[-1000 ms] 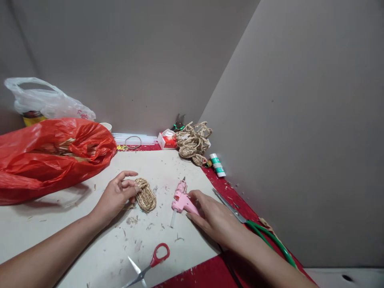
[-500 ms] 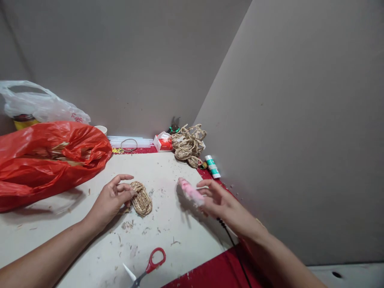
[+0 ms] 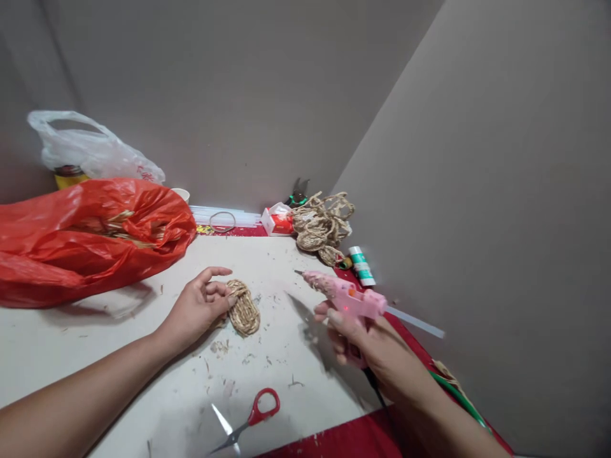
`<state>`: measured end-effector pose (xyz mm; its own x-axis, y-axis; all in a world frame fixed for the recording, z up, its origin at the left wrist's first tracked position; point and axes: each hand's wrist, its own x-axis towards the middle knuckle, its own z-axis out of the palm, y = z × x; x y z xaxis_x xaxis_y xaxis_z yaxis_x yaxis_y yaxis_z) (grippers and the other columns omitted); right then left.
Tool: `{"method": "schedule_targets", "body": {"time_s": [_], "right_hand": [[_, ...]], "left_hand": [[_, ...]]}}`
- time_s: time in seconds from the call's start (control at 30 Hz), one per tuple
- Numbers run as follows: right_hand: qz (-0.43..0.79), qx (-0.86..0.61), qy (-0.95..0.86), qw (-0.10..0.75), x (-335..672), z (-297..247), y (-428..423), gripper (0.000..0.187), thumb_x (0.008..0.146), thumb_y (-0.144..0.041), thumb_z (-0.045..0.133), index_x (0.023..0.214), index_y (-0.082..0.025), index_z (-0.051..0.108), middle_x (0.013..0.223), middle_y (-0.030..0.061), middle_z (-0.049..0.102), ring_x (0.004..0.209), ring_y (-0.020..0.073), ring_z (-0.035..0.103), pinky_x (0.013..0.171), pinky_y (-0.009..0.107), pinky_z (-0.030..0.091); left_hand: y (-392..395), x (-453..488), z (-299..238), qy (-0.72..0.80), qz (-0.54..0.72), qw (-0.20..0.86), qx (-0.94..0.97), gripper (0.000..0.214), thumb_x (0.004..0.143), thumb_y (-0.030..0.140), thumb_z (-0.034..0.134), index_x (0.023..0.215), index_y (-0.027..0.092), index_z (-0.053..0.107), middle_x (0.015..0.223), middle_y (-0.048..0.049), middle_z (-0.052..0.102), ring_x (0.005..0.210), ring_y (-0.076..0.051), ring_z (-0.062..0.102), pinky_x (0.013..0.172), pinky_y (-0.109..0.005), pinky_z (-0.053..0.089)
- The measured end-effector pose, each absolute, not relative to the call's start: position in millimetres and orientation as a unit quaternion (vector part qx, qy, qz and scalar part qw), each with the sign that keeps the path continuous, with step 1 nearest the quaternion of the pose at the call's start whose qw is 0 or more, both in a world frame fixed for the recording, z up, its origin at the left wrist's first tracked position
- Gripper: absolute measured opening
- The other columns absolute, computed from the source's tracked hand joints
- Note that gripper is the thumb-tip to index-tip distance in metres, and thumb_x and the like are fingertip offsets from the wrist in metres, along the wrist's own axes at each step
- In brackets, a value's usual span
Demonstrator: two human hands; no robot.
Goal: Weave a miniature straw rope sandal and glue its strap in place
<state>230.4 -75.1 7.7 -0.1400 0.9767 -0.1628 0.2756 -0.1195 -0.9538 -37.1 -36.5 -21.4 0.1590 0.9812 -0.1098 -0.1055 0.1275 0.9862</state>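
Between the thumb and fingers of my left hand (image 3: 200, 308) is the edge of a flat oval coil of braided straw rope (image 3: 245, 310), held just over the white board. My right hand (image 3: 358, 337) is wrapped round the handle of a pink hot glue gun (image 3: 351, 298). Its nozzle points left, toward the coil but apart from it. A clear glue stick (image 3: 415, 321) sticks out of the gun's back end, and a small red light glows on its side. Open scissors with red handles (image 3: 258, 413) lie on the board below the coil.
A red plastic bag (image 3: 95, 238) of straw lies at the left, a white bag (image 3: 100, 149) behind it. Along the back are glue sticks (image 3: 229, 216), a small red-and-white box (image 3: 278, 219), pruning shears (image 3: 299, 191), bundled straw rope (image 3: 322, 222) and a white-and-green roll (image 3: 362, 266). Grey walls stand behind and right.
The glue gun, blurred before, has turned in my right hand and now shows its side, my fingers round the handle. My left hand keeps the coil. The whole view has shifted slightly.
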Motion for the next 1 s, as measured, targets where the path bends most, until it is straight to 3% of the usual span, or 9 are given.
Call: {"method": "schedule_targets", "body": {"time_s": [0.13, 0.27, 0.4, 0.47, 1.0], "right_hand": [[0.432, -0.531, -0.664, 0.299, 208.3, 21.0, -74.2, 0.036, 0.089, -0.048, 0.054, 0.114, -0.024, 0.063, 0.058, -0.0016, 0.051, 0.052, 0.0148, 0.049, 0.044, 0.024, 0.041], [0.397, -0.504, -0.717, 0.273, 184.0, 16.4, -75.7, 0.026, 0.087, -0.042, 0.055, 0.104, -0.026, 0.066, 0.073, 0.0034, 0.064, 0.071, 0.0222, 0.062, 0.063, 0.032, 0.054], [0.368, -0.521, -0.728, 0.252, 177.6, -0.6, -78.0, 0.027, 0.087, -0.046, 0.054, 0.076, -0.024, 0.061, 0.063, 0.0007, 0.061, 0.056, 0.018, 0.057, 0.051, 0.029, 0.05], [0.352, -0.525, -0.736, 0.244, 178.9, -6.6, -78.7, 0.03, 0.087, -0.048, 0.053, 0.07, -0.024, 0.058, 0.058, -0.0002, 0.057, 0.052, 0.0169, 0.054, 0.046, 0.028, 0.048], [0.297, -0.504, -0.773, 0.246, 180.2, -19.7, -77.3, 0.025, 0.09, -0.045, 0.051, 0.083, -0.024, 0.063, 0.072, 0.005, 0.065, 0.068, 0.0223, 0.064, 0.058, 0.031, 0.053]], "left_hand": [[-37.1, -35.4, -24.2, 0.452, 0.454, 0.604, 0.475, 0.048, 0.07, 0.025, 0.072, 0.113, 0.02, 0.05, 0.078, 0.0034, 0.058, 0.055, -0.008, 0.05, 0.053, -0.023, 0.037], [-37.5, -34.3, -25.8, 0.445, 0.455, 0.602, 0.482, 0.047, 0.07, 0.018, 0.069, 0.113, 0.02, 0.051, 0.077, 0.0041, 0.057, 0.052, -0.006, 0.047, 0.053, -0.022, 0.036], [-37.8, -33.9, -26.7, 0.446, 0.453, 0.592, 0.495, 0.048, 0.069, 0.013, 0.066, 0.115, 0.02, 0.052, 0.075, 0.0044, 0.057, 0.053, -0.007, 0.046, 0.053, -0.022, 0.035], [-37.3, -33.7, -28.1, 0.444, 0.451, 0.591, 0.499, 0.047, 0.07, 0.014, 0.065, 0.115, 0.02, 0.051, 0.074, 0.0041, 0.057, 0.055, -0.008, 0.048, 0.054, -0.023, 0.037], [-37.5, -31.1, -30.7, 0.436, 0.46, 0.586, 0.506, 0.043, 0.073, 0.009, 0.062, 0.113, 0.019, 0.052, 0.07, 0.0033, 0.057, 0.055, -0.008, 0.047, 0.053, -0.023, 0.036]]}}
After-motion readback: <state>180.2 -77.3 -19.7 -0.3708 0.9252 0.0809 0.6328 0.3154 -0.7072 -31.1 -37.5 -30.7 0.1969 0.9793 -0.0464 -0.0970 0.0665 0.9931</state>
